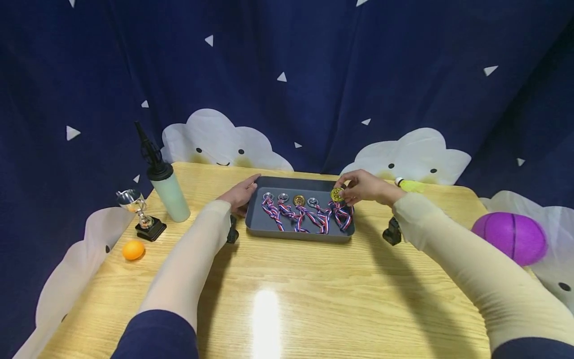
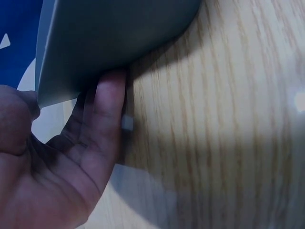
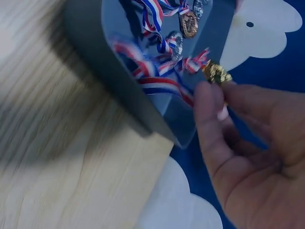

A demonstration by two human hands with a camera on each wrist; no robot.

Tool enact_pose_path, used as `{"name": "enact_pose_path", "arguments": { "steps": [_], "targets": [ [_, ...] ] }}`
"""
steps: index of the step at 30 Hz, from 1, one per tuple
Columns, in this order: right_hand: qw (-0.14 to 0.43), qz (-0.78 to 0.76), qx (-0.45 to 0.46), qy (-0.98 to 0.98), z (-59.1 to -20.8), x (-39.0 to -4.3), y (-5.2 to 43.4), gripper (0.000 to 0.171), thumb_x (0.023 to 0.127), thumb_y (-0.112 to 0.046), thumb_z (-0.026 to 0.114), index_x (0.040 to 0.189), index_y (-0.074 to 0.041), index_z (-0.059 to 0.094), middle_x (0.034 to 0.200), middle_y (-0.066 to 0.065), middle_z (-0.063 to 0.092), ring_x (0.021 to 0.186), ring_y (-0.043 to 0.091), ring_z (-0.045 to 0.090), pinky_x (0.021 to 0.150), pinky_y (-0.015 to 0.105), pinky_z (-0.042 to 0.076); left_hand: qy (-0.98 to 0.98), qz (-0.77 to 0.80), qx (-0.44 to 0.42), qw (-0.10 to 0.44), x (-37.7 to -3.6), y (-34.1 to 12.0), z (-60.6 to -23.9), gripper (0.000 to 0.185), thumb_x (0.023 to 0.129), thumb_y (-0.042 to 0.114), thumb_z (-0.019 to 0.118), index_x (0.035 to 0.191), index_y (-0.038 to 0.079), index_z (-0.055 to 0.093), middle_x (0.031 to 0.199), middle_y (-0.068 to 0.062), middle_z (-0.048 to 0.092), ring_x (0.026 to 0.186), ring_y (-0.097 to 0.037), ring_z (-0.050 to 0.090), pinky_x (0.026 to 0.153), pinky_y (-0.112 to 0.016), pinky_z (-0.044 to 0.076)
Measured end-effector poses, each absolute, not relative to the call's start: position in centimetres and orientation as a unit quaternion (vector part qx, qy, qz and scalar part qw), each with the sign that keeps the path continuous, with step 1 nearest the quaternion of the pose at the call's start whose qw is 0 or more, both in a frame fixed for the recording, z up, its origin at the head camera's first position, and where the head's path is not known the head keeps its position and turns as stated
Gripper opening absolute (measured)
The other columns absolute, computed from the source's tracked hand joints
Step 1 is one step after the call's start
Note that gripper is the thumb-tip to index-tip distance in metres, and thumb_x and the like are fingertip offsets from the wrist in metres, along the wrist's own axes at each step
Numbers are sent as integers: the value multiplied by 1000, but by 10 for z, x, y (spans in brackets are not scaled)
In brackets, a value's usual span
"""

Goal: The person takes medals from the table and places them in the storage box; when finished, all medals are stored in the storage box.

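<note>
Your wooden table (image 1: 314, 279) carries a grey tray (image 1: 264, 229) set crosswise in front of you, its long side running left to right, and everything turns on that line. Your left hand (image 1: 239, 193) lies against the tray's left end with the fingers straight and together along the wall, holding nothing; the left wrist view shows those fingers (image 2: 107, 109) tucked under the tray's corner edge. Your right hand (image 1: 360, 187) hangs over the far right corner of the tray, so it is the nearer hand to the work there. Inside the tray 5 medals lie in a row along the long side, each ribbon (image 1: 305, 219) trailing toward you across the tray's short way. The first 4 medals (image 1: 290, 200) rest flat on the tray floor to the left of your right hand. The fifth, a gold medal (image 1: 337, 194), is pinched between your right thumb and fingertips, at the right end of the row, lifted a little off the floor as far as the right wrist view (image 3: 217, 72) shows, with its ribbon still down in the tray just beneath and toward you.
</note>
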State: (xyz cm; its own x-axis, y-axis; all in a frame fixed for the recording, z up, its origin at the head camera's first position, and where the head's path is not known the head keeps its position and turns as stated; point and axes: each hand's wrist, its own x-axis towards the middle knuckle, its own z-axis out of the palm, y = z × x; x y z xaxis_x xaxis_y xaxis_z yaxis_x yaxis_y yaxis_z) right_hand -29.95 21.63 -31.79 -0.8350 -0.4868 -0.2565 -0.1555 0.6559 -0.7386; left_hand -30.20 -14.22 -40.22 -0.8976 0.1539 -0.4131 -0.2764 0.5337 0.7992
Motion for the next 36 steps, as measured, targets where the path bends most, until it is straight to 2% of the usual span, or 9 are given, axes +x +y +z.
{"name": "enact_pose_path", "arguments": {
  "steps": [8,13,18,25,27,32,36],
  "targets": [
    [222,-328,-125,910,-334,-310,188,20,99,7,62,119,14,60,87,17,68,68,12,68,74,33,67,841,488,-35,230,-304,-141,-399,54,117,36,19,168,43,5,159,-23,40,95,-29,64,69,-37,59],
    [210,-258,-126,935,-346,-315,179,12,97,7,62,109,10,62,86,14,64,63,10,67,65,27,65,839,492,-35,229,-304,-141,-401,54,117,36,20,168,43,5,161,-23,38,96,-30,63,71,-38,59],
    [191,-208,-137,949,-356,-320,176,6,93,6,63,99,9,64,81,14,67,61,11,65,59,24,61,842,488,-36,229,-304,-141,-402,54,117,36,20,168,43,5,164,-21,36,99,-30,64,71,-38,59],
    [132,-102,-170,971,-363,-321,171,14,87,-3,72,94,9,73,90,18,72,79,23,63,76,35,57,843,485,-34,230,-303,-141,-400,54,116,37,19,168,43,5,165,-20,36,100,-31,64,71,-38,59],
    [128,-90,-173,972,-364,-321,169,12,87,-4,71,91,8,74,88,17,71,79,25,62,77,37,57,842,488,-38,229,-302,-141,-400,54,116,37,19,168,43,5,164,-21,36,99,-31,64,71,-38,59],
    [134,-58,-173,974,-367,-319,165,10,91,-2,65,84,3,70,77,8,61,71,21,56,64,30,49,842,487,-37,231,-302,-142,-402,54,116,38,19,168,44,5,162,-21,38,97,-30,64,71,-38,59],
    [125,-48,-179,975,-367,-317,161,12,94,-3,66,85,3,70,76,7,60,71,22,54,65,31,48,848,479,-36,224,-303,-144,-404,54,116,38,19,168,43,5,162,-22,39,94,-29,63,70,-37,58]
  ]
}}
